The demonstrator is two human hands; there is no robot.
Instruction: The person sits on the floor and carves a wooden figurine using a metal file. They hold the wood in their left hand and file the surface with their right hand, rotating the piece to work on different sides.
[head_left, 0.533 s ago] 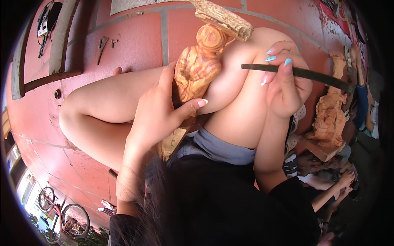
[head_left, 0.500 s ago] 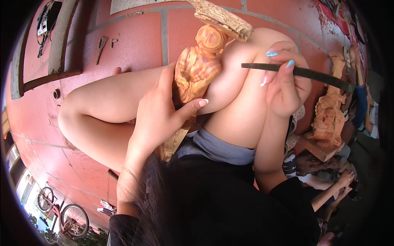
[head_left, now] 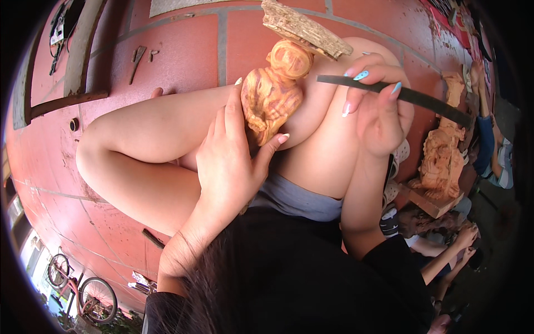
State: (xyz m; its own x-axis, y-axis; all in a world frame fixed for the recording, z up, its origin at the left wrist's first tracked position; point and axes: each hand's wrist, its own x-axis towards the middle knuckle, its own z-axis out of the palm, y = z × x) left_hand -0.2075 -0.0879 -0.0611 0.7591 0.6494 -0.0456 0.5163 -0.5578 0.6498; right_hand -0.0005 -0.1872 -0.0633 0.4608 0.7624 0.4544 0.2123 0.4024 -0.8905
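Note:
A carved wooden figurine (head_left: 271, 100), orange-brown with darker grain, leans across my lap. Its round head sits under a rough, uncarved slab of wood (head_left: 303, 28). My left hand (head_left: 231, 147) wraps the figurine's lower part, fingers along its left side and thumb at its lower right. My right hand (head_left: 384, 103), blue and white nails showing, pinches a long, dark flat file (head_left: 414, 96) between thumb and fingers. The file's left end points toward the figurine's head and stays apart from it. Whatever lies under my left palm is hidden.
A larger carved wooden statue (head_left: 440, 161) stands on a block to the right, near other people's arms (head_left: 464, 239). Small tools (head_left: 137, 62) lie on the red tiled floor (head_left: 178, 53). At upper left is a wooden frame (head_left: 78, 61); at lower left, a bicycle (head_left: 83, 292).
My left hand and the figurine have shifted slightly right. My right hand has moved a little left, bringing the file's end closer to the figurine's head.

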